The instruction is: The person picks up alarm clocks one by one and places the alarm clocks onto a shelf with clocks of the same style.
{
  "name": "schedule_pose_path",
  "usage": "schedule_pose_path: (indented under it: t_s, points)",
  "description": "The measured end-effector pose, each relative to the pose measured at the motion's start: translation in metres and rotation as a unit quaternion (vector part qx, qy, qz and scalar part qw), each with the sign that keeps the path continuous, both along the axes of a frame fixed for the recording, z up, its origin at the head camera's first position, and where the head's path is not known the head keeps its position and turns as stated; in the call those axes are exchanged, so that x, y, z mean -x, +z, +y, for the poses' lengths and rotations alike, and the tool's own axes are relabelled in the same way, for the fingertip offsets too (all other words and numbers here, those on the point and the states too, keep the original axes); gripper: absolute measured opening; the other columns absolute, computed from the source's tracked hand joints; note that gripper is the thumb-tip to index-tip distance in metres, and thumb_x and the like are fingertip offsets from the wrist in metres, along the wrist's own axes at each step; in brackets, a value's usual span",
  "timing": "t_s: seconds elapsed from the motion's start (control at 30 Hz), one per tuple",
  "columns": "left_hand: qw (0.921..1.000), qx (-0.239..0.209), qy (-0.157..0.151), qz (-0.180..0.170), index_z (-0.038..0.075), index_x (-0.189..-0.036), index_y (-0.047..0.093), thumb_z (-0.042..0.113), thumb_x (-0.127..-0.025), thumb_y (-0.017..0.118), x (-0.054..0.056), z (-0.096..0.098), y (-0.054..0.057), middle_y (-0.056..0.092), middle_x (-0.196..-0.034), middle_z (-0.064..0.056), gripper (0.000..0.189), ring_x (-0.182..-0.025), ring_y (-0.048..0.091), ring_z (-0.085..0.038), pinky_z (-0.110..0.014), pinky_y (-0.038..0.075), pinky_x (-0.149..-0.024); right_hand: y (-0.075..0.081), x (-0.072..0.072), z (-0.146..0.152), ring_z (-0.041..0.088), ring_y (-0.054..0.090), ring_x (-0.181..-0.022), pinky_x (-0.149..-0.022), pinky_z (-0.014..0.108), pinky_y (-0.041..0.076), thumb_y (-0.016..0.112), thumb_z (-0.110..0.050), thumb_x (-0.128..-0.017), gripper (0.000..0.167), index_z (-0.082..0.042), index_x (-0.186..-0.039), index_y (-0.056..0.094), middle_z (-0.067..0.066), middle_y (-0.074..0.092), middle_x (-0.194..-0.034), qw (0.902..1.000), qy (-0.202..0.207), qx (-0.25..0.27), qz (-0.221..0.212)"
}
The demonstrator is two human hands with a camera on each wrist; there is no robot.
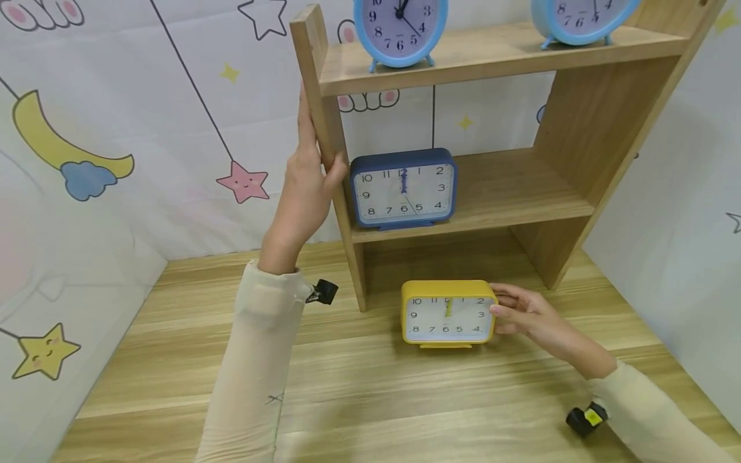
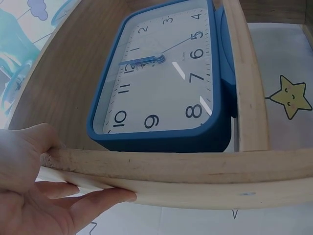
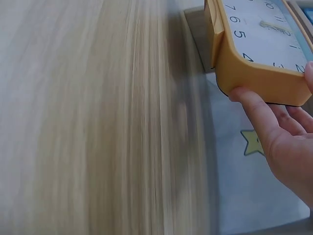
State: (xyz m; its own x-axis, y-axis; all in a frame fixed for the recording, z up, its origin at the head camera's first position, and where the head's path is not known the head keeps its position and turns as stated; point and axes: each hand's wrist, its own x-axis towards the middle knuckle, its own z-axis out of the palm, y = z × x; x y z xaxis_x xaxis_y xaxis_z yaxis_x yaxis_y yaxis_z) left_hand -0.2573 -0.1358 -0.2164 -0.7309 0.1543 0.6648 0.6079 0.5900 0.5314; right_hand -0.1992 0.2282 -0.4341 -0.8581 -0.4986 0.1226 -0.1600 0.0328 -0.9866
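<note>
Left hand [image 1: 305, 186]: grips the left upright of the wooden shelf unit [image 1: 602, 122], thumb hooked round the front edge, fingers laid flat against the outer face; grip clamped on the board, as seen in the left wrist view.
Right hand [image 1: 523, 315]: holds the yellow clock [image 1: 447, 314] by its right end, thumb on the front rim, fingers behind; grip clamped on the clock.
Yellow clock: upright on the desk [image 1: 359, 386], dial facing forward, just in front of the shelf unit's bottom opening, resting on its small foot.
Blue clock [image 1: 403, 188]: rectangular, dark blue, on the middle shelf, hard against the left upright, just beside the left hand's thumb; fills the left wrist view [image 2: 166, 78].
Round clocks: two light blue ones on the top shelf, one at the left [image 1: 399, 29], one at the right [image 1: 581, 19], both cut off by the frame edge.
Backdrop [image 1: 145, 128]: white sheet printed with a moon, a cloud and stars, behind and beside the desk.
Sleeves: pale, long, on both arms.
</note>
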Motion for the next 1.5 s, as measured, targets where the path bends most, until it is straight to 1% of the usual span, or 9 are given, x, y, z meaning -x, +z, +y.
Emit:
schedule_pose_path:
  t_s: [0.23, 0.6, 0.67, 0.77, 0.83, 0.9, 1.17, 1.37, 1.5]
  points:
    - [1.0000, -0.002, 0.000, -0.004, 0.024, -0.160, -0.008, 0.006, -0.099, 0.051, -0.001, 0.001, 0.000, 0.044, -0.151, -0.012, 0.087, -0.119, 0.056, -0.022, -0.034, 0.049, -0.095, 0.004, -0.004, 0.018, 0.018, 0.066, -0.104, -0.079, 0.040, 0.058, 0.049, -0.001, -0.103, 0.056, 0.024, -0.144, 0.021, -0.002, 0.065, -0.120, 0.9998, -0.020, -0.005, -0.001]
    - [1.0000, -0.007, 0.000, -0.006, 0.026, -0.160, -0.008, 0.005, -0.099, 0.050, 0.000, -0.001, 0.000, 0.044, -0.150, -0.012, 0.087, -0.119, 0.055, -0.021, -0.033, 0.048, -0.095, 0.017, -0.008, 0.041, 0.017, 0.066, -0.104, -0.078, 0.041, 0.057, 0.046, 0.001, -0.103, 0.053, 0.023, -0.144, 0.020, 0.000, 0.064, -0.120, 0.9996, -0.020, -0.010, 0.017]
    - [1.0000, -0.007, 0.001, -0.006, 0.025, -0.160, -0.008, 0.005, -0.098, 0.050, 0.000, -0.001, 0.000, 0.044, -0.150, -0.012, 0.087, -0.119, 0.055, -0.021, -0.033, 0.048, -0.095, 0.019, -0.008, 0.045, 0.017, 0.066, -0.104, -0.078, 0.041, 0.058, 0.046, 0.003, -0.103, 0.048, 0.018, -0.145, 0.028, 0.001, 0.064, -0.120, 0.9995, -0.017, -0.006, 0.025]
    - [1.0000, -0.006, 0.003, -0.004, 0.025, -0.160, -0.007, 0.006, -0.098, 0.051, -0.001, -0.001, 0.000, 0.044, -0.150, -0.012, 0.087, -0.120, 0.055, -0.022, -0.032, 0.048, -0.095, 0.022, -0.008, 0.052, 0.018, 0.066, -0.105, -0.077, 0.040, 0.058, 0.044, 0.005, -0.103, 0.041, -0.001, -0.144, 0.043, 0.003, 0.064, -0.120, 0.9994, -0.005, 0.011, 0.031]
    - [1.0000, -0.006, 0.002, -0.003, 0.025, -0.161, -0.007, 0.005, -0.098, 0.050, -0.001, 0.000, 0.000, 0.044, -0.150, -0.013, 0.087, -0.119, 0.055, -0.022, -0.032, 0.048, -0.095, 0.024, -0.007, 0.056, 0.018, 0.065, -0.106, -0.077, 0.039, 0.058, 0.042, 0.006, -0.103, 0.042, -0.014, -0.139, 0.050, 0.003, 0.063, -0.122, 0.9992, 0.006, 0.022, 0.033]
    - [1.0000, -0.006, 0.002, -0.002, 0.024, -0.161, -0.007, 0.005, -0.098, 0.050, -0.001, 0.000, 0.001, 0.045, -0.149, -0.013, 0.087, -0.119, 0.056, -0.022, -0.033, 0.048, -0.095, 0.027, -0.006, 0.060, 0.017, 0.065, -0.107, -0.078, 0.038, 0.058, 0.040, 0.007, -0.103, 0.045, -0.020, -0.137, 0.052, 0.002, 0.063, -0.124, 0.9990, 0.013, 0.029, 0.033]
    - [1.0000, -0.006, 0.001, -0.007, 0.026, -0.160, -0.008, 0.006, -0.098, 0.051, -0.001, 0.001, 0.001, 0.043, -0.151, -0.011, 0.087, -0.120, 0.055, -0.022, -0.035, 0.049, -0.095, 0.036, -0.009, 0.073, 0.016, 0.064, -0.110, -0.080, 0.039, 0.057, 0.041, 0.007, -0.103, 0.045, -0.017, -0.138, 0.054, 0.001, 0.063, -0.126, 0.9992, 0.007, 0.008, 0.038]
    - [0.9999, -0.006, -0.003, -0.011, 0.027, -0.160, -0.008, 0.006, -0.099, 0.050, -0.001, 0.001, 0.001, 0.040, -0.153, -0.010, 0.087, -0.123, 0.054, -0.024, -0.038, 0.049, -0.096, 0.044, -0.009, 0.077, 0.016, 0.064, -0.109, -0.080, 0.040, 0.057, 0.038, 0.007, -0.103, 0.048, -0.021, -0.138, 0.055, 0.000, 0.063, -0.126, 0.9988, 0.024, 0.011, 0.043]
    - [0.9999, -0.007, -0.005, -0.011, 0.027, -0.160, -0.008, 0.006, -0.099, 0.049, -0.001, 0.000, 0.001, 0.041, -0.153, -0.009, 0.087, -0.120, 0.055, -0.023, -0.037, 0.049, -0.095, 0.052, -0.008, 0.080, 0.018, 0.064, -0.110, -0.080, 0.042, 0.057, 0.035, 0.008, -0.104, 0.048, -0.017, -0.141, 0.053, 0.002, 0.062, -0.128, 0.9979, 0.038, 0.023, 0.048]
